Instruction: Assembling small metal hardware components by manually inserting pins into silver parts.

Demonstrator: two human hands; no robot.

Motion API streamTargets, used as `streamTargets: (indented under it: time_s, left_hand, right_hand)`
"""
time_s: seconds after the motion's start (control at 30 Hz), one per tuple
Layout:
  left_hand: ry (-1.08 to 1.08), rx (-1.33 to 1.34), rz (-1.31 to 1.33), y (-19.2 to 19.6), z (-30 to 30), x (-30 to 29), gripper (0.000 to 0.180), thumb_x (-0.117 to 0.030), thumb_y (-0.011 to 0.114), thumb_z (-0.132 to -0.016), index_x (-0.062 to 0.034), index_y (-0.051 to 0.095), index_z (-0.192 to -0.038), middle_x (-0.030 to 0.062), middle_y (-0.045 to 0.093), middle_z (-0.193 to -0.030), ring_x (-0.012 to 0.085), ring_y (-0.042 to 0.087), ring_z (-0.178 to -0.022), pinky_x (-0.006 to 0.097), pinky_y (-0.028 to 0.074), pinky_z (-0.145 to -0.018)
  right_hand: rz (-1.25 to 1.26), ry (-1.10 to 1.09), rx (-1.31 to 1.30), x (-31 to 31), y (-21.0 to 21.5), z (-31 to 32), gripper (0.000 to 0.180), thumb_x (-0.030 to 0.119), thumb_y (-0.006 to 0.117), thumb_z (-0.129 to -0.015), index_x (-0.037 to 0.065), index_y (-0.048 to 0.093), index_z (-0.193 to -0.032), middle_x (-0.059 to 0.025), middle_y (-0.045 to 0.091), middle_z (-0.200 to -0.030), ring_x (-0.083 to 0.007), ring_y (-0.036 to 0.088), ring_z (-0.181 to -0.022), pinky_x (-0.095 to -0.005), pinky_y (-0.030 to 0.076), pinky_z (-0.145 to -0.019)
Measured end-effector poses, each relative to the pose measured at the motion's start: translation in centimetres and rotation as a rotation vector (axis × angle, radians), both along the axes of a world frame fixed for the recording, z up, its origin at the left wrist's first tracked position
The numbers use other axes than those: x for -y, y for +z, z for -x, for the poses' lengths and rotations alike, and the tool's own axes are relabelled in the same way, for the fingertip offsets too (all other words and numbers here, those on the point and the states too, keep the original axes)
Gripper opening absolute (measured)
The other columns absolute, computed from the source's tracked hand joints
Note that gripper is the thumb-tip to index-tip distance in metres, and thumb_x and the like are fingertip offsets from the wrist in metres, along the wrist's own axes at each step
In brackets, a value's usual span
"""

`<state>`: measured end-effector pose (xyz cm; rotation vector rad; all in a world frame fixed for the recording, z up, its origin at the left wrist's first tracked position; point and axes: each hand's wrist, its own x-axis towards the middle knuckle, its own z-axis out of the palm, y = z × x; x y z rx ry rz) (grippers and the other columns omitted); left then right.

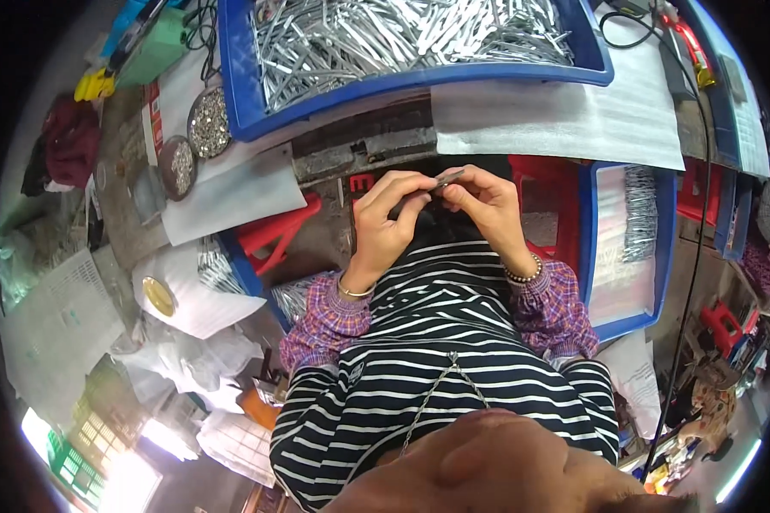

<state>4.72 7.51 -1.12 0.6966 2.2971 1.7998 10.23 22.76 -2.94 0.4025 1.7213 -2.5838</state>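
In front of my striped top, my left hand (pixel 387 221) and my right hand (pixel 490 209) meet just off the table's near edge. Both pinch a small, thin metal piece (pixel 448 179) between thumb and fingertips; its exact kind is too small to make out. Beyond them on the table stands a blue tray (pixel 419 79) heaped with loose silvery metal strips (pixel 402 36). To the left sit two round dishes, the larger dish (pixel 208 122) and the smaller dish (pixel 178 168), full of tiny shiny metal parts.
At my right stands a blue tray (pixel 587 256) with strips (pixel 640 214) lined up inside. White foam sheets (pixel 556 120) cover parts of the table. A red stool (pixel 278 229) is at the left below table height. A black cable (pixel 700 205) hangs down the right side.
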Motion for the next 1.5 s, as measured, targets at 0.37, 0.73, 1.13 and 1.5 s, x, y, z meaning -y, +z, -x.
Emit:
streamTargets:
  time_s: [0.37, 0.73, 1.13, 1.5]
  left_hand:
    - [-0.027, 0.237, -0.192, -1.3, -1.0, -0.3, 0.021, 0.010, 0.058, -0.075, -0.0007, 0.064, -0.093, 0.0074, 0.059, -0.085, 0.0115, 0.058, -0.069, 0.021, 0.046, -0.060]
    - [-0.019, 0.594, -0.396, -2.0, -1.8, -0.3, 0.014, 0.005, 0.057, -0.082, 0.0035, 0.060, -0.096, 0.0044, 0.055, -0.082, 0.0092, 0.055, -0.065, 0.019, 0.044, -0.058]
    - [-0.025, 0.523, -0.339, -2.4, -2.0, -0.4, 0.015, 0.009, 0.056, -0.081, 0.0037, 0.061, -0.094, 0.0042, 0.053, -0.082, 0.0086, 0.054, -0.067, 0.019, 0.044, -0.058]
    - [-0.035, 0.461, -0.333, -2.2, -1.9, -0.7, 0.016, 0.010, 0.055, -0.080, 0.0034, 0.061, -0.094, 0.0048, 0.051, -0.083, 0.0087, 0.053, -0.066, 0.019, 0.043, -0.057]
  right_hand:
    - [-0.173, -0.153, -0.071, 0.6, -0.1, -0.1, 0.006, -0.001, 0.064, -0.079, -0.005, 0.063, -0.084, -0.0061, 0.064, -0.083, -0.0080, 0.060, -0.073, -0.0199, 0.048, -0.065]
    - [-0.136, -0.109, 0.059, 0.5, -0.6, -0.1, 0.012, 0.010, 0.063, -0.084, -0.002, 0.065, -0.085, -0.0034, 0.064, -0.072, -0.0059, 0.056, -0.063, -0.0180, 0.044, -0.056]
    - [-0.390, -0.100, 0.010, 0.1, -0.9, -0.1, 0.012, 0.008, 0.064, -0.081, -0.003, 0.065, -0.079, -0.0057, 0.065, -0.067, -0.0082, 0.060, -0.059, -0.0195, 0.046, -0.053]
    - [-0.346, -0.132, 0.022, 0.3, -1.2, 0.3, 0.014, 0.010, 0.060, -0.084, -0.002, 0.065, -0.078, -0.0039, 0.061, -0.062, -0.0063, 0.056, -0.055, -0.0193, 0.042, -0.048]
